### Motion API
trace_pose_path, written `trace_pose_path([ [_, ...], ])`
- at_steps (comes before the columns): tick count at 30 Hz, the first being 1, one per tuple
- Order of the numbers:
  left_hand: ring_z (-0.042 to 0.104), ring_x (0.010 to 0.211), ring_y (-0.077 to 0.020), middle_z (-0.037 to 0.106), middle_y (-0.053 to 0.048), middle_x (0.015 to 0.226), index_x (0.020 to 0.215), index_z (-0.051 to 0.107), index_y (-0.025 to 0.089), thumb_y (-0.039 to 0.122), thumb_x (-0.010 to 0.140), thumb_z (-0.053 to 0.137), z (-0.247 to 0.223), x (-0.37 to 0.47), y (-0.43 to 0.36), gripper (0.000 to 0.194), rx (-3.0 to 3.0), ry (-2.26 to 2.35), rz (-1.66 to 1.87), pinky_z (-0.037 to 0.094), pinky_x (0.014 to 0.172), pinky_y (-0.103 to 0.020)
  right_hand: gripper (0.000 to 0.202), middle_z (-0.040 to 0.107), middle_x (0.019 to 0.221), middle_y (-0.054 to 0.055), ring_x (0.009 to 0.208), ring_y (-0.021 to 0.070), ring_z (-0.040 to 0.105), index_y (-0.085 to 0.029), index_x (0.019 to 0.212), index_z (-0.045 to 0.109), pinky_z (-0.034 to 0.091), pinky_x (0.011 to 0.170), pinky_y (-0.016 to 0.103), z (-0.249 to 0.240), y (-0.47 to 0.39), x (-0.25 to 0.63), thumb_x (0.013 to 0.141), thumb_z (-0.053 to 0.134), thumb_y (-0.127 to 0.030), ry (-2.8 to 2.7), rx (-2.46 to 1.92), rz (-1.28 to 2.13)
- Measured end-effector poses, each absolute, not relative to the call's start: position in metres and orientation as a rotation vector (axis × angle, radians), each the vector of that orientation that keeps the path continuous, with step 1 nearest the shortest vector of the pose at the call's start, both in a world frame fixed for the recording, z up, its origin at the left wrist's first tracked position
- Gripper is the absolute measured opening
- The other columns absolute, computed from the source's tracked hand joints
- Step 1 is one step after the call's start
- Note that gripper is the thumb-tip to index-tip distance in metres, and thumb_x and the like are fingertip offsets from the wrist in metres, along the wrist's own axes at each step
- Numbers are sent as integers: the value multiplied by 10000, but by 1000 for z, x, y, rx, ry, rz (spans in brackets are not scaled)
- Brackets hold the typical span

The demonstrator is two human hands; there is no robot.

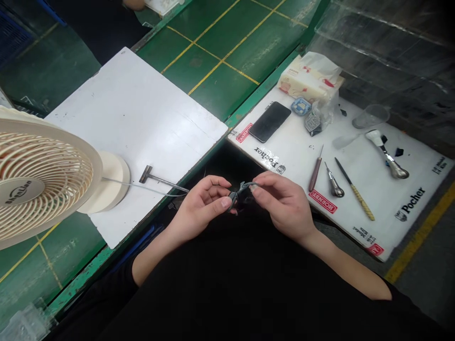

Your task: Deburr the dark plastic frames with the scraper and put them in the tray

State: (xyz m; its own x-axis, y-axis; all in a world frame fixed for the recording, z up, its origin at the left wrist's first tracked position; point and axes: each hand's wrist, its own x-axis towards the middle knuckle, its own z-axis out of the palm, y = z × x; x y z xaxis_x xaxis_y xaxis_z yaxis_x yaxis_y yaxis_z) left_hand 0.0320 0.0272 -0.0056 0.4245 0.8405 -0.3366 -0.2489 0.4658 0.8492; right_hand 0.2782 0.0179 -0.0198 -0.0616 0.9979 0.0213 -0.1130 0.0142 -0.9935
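Close in front of my black shirt, both hands meet around a small dark grey part (243,188) with thin, curved pieces; I cannot make out its exact kind. My left hand (204,203) pinches one end between thumb and fingers. The other end sits in the fingertips of my right hand (282,201). Beyond my left hand, a small hammer (156,179) with a metal head lies on the white board, its handle end hidden by the hand. A thin grey cable runs from the fan toward that hand.
A cream fan (46,175) stands on a white board (142,104) at left. On the right-hand board (355,170) lie a phone (270,121), an awl (316,169), a stubby-handled tool (334,181), a yellow-handled file (354,189), a plastic cup (371,116) and a tissue pack (307,78).
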Motion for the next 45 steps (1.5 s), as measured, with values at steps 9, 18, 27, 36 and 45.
trace_pose_path([
  [9,857,690,-196,833,-14,875,1150,750,175,422,950,1034,-7,40,30,426,493,880,661,741,729,-315,353,768,882,30,711,158,560,-262,1004,898,467,619,300,-24,20,272,950,1037,-581,-788,-1157,1661],
  [18,836,769,-157,872,-55,960,1138,901,156,311,862,1103,-9,40,28,376,655,935,705,693,781,-257,333,744,835,9,664,133,554,-252,1003,898,456,602,279,-25,20,274,932,1060,-533,-792,-1138,1608],
  [27,826,814,-150,910,-58,1009,1188,956,224,296,899,1077,-13,41,25,321,744,976,882,704,860,-279,383,671,732,-11,613,130,537,-247,916,852,434,562,277,-24,22,270,921,1065,-565,-738,-1098,1598],
  [36,809,768,-145,901,-52,1006,1212,935,211,308,895,1077,-12,42,26,361,751,1001,891,693,816,-282,407,655,722,-17,608,135,525,-245,892,821,421,561,288,-24,21,271,938,1045,-582,-753,-1098,1609],
  [45,728,645,-146,834,-40,881,1181,835,167,390,902,1061,-9,43,35,422,583,996,761,630,600,-265,370,640,747,-23,637,144,523,-255,941,831,412,591,306,-26,20,272,979,1016,-573,-840,-1079,1646],
])
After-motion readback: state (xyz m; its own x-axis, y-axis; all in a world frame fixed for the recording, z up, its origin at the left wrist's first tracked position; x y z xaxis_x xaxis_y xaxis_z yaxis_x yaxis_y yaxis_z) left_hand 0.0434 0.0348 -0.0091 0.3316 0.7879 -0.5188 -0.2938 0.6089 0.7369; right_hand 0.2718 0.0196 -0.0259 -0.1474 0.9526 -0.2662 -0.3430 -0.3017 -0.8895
